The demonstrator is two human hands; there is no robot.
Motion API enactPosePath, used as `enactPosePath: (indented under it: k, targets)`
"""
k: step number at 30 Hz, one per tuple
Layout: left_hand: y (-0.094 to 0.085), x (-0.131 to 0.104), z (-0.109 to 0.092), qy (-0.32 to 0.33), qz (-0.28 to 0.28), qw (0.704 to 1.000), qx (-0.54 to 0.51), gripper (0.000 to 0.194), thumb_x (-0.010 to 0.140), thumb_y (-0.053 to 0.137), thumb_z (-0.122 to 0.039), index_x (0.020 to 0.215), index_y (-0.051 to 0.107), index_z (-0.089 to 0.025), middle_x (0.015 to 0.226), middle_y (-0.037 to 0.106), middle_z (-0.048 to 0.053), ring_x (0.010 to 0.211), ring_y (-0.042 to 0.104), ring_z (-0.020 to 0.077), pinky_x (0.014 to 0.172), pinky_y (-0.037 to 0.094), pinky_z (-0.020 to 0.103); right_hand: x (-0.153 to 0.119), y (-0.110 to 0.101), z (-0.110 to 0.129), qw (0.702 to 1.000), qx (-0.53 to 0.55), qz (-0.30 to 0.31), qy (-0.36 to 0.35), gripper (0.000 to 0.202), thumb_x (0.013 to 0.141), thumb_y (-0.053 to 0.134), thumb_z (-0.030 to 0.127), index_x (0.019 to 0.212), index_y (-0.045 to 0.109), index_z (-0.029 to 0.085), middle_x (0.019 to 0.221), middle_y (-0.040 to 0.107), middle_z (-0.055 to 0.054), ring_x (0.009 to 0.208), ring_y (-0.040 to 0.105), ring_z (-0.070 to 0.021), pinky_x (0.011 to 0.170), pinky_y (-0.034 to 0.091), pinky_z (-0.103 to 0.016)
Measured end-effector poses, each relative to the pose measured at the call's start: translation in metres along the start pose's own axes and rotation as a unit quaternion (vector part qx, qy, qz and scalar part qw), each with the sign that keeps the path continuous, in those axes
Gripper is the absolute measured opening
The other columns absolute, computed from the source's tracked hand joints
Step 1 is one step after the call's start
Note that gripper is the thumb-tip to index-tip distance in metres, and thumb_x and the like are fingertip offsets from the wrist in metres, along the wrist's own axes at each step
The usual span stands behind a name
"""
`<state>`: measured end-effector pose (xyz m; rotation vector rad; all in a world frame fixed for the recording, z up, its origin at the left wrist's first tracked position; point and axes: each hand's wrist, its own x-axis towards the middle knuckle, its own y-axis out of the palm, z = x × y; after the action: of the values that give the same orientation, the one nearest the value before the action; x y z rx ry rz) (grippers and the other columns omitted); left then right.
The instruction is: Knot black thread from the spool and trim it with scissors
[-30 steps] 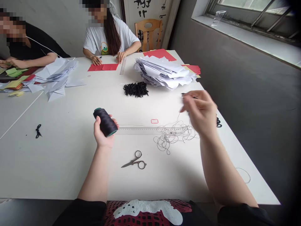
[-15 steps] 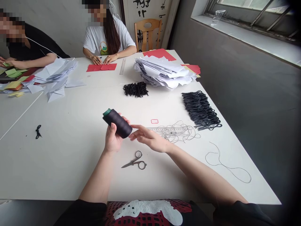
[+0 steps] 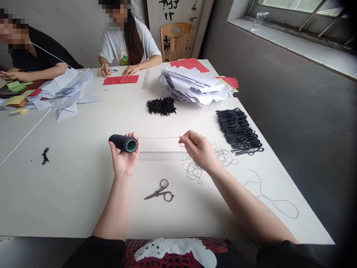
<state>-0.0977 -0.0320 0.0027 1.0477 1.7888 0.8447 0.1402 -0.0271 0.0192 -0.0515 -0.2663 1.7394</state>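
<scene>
A spool of black thread [image 3: 119, 142] rests in my left hand [image 3: 124, 158], its green hollow core facing right. The fingers and thumb curl around it. A strand of thread [image 3: 158, 137] runs taut from the spool to my right hand [image 3: 196, 147], which pinches it between thumb and fingertips. Beneath the strand lies a clear ruler [image 3: 161, 155] flat on the table. A loose tangle of thread [image 3: 195, 171] sits on the ruler's right part, partly hidden by my right hand. Nearer to me, scissors [image 3: 160, 192] lie with their blades close together, touched by neither hand.
Bundled black cord loops [image 3: 238, 130] lie at the right, with a smaller black bundle [image 3: 161, 106] farther back. Folded white papers [image 3: 195, 85] are stacked behind. A thread length [image 3: 279, 201] curls near the right edge. Two people sit across the table [image 3: 69, 193], one holding a pen.
My left hand has moved left and turned the spool so its open core faces right. My right hand has gone right and up, drawing out thread. A person opposite has lifted one hand.
</scene>
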Motion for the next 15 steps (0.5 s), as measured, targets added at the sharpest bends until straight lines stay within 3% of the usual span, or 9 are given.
enactPosePath:
  k: [2, 5, 7, 9, 12, 15]
  targets:
    - [-0.002, 0.004, -0.008, 0.011, -0.006, 1.0, -0.022, 0.054, 0.094, 0.039, -0.058, 0.118, 0.055, -0.012, 0.089, 0.073, 0.01, 0.093, 0.07, 0.0193, 0.087, 0.055, 0.033, 0.003, -0.011, 0.004, 0.999, -0.028, -0.03, -0.002, 0.041, 0.09, 0.05, 0.056, 0.078, 0.056, 0.018, 0.055, 0.043, 0.004, 0.046, 0.033, -0.0074, 0.046, 0.027, -0.023]
    - [-0.006, 0.009, -0.018, 0.04, 0.003, 0.999, -0.034, 0.052, 0.091, 0.045, -0.06, 0.115, 0.054, -0.014, 0.084, 0.073, 0.007, 0.085, 0.071, 0.0171, 0.081, 0.056, 0.028, 0.004, -0.03, 0.016, 0.992, -0.109, 0.05, 0.024, 0.045, 0.091, 0.047, 0.059, 0.099, 0.063, 0.018, 0.085, 0.067, -0.007, 0.069, 0.059, -0.0149, 0.06, 0.044, -0.026]
    - [-0.009, 0.011, -0.024, 0.054, 0.017, 0.998, -0.037, 0.051, 0.089, 0.046, -0.061, 0.112, 0.054, -0.016, 0.081, 0.072, 0.004, 0.079, 0.071, 0.0144, 0.075, 0.056, 0.024, 0.003, -0.043, 0.023, 0.976, -0.176, 0.115, 0.056, 0.054, 0.093, 0.041, 0.061, 0.127, 0.055, 0.022, 0.114, 0.067, -0.012, 0.099, 0.064, -0.0224, 0.077, 0.05, -0.033]
    - [-0.012, 0.01, -0.031, 0.053, 0.035, 0.997, -0.046, 0.053, 0.087, 0.045, -0.062, 0.112, 0.053, -0.016, 0.079, 0.071, 0.002, 0.072, 0.07, 0.0107, 0.071, 0.055, 0.018, 0.002, -0.055, 0.027, 0.955, -0.25, 0.126, 0.094, 0.061, 0.094, 0.033, 0.062, 0.141, 0.045, 0.024, 0.127, 0.063, -0.013, 0.113, 0.061, -0.027, 0.087, 0.049, -0.039]
    - [-0.016, 0.009, -0.042, 0.04, 0.078, 0.993, -0.074, 0.056, 0.082, 0.05, -0.062, 0.115, 0.051, -0.016, 0.071, 0.068, -0.003, 0.062, 0.067, 0.0058, 0.065, 0.051, 0.009, 0.003, -0.069, 0.025, 0.918, -0.364, 0.073, 0.138, 0.06, 0.097, 0.028, 0.059, 0.14, 0.049, 0.022, 0.109, 0.071, -0.012, 0.102, 0.066, -0.0295, 0.08, 0.05, -0.042]
    - [-0.016, 0.009, -0.047, 0.044, 0.098, 0.992, -0.073, 0.055, 0.079, 0.055, -0.063, 0.11, 0.052, -0.018, 0.065, 0.065, -0.006, 0.055, 0.064, 0.004, 0.059, 0.05, 0.006, 0.005, -0.073, 0.02, 0.872, -0.466, -0.022, 0.149, 0.042, 0.097, 0.037, 0.037, 0.128, 0.059, 0.018, 0.08, 0.073, -0.009, 0.085, 0.069, -0.0294, 0.073, 0.05, -0.043]
